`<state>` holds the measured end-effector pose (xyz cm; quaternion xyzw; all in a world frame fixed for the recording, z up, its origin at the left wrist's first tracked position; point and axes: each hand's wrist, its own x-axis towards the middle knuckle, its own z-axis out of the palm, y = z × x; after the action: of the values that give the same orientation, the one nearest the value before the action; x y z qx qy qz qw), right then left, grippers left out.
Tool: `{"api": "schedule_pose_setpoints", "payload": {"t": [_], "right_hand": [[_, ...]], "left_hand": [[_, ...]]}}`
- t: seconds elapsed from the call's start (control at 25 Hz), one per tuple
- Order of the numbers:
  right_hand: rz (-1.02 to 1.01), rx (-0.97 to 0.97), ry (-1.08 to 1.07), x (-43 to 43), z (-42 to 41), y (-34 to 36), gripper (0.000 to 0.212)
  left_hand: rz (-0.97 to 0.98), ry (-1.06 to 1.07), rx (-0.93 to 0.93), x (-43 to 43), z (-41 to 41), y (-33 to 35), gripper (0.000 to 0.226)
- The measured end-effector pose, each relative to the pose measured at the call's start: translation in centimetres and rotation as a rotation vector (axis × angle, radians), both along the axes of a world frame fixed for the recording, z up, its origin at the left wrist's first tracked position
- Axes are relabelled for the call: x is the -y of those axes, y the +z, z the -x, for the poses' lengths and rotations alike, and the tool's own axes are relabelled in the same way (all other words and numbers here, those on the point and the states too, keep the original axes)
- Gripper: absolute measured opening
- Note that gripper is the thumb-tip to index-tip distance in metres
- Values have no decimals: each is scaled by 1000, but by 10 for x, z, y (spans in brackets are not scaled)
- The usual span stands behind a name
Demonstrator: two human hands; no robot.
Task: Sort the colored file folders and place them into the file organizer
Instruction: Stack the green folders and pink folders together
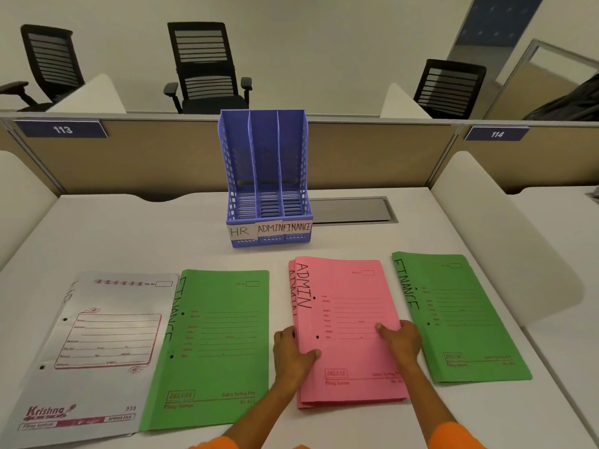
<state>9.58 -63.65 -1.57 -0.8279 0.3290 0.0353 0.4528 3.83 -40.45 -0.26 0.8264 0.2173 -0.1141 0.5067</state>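
A blue file organizer point(265, 176) stands at the desk's far middle, its three empty slots labelled HR, ADMIN and FINANCE. In front lie a white folder point(94, 351) at the left, a green FINANCE folder point(220, 345), a stack of two pink ADMIN folders point(350, 319) and a second green FINANCE folder point(460, 315) at the right. My left hand point(291, 354) grips the pink stack's left edge, thumb on top. My right hand point(402, 340) grips its right edge. The stack still lies on the desk.
The white desk point(129, 234) has a grey cable hatch point(353, 210) behind the organizer on the right. A tan partition point(372, 157) closes the back, white dividers stand at both sides, and black office chairs sit beyond.
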Motion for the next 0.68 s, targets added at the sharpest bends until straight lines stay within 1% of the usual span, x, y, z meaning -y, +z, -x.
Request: {"api": "schedule_pose_setpoints", "payload": {"t": [0.08,0.24,0.44,0.56,0.68], "right_hand": [[25,2,8,3,0,-2,38],[175,-63,46,-3,-1,-3,57],[388,-62,85,-24,2,9,60],[435,54,168,-56,4,17,53],[350,250,294,-110,10,24,40]], "left_hand": [[3,-2,-3,2,1,-2,71],[0,-1,-9,0,3,-8,70],[11,25,-38,-13,12,-6,76],[-6,47,6,-33,14,-1,74],[-40,52,106,-63,14,6,59]]}}
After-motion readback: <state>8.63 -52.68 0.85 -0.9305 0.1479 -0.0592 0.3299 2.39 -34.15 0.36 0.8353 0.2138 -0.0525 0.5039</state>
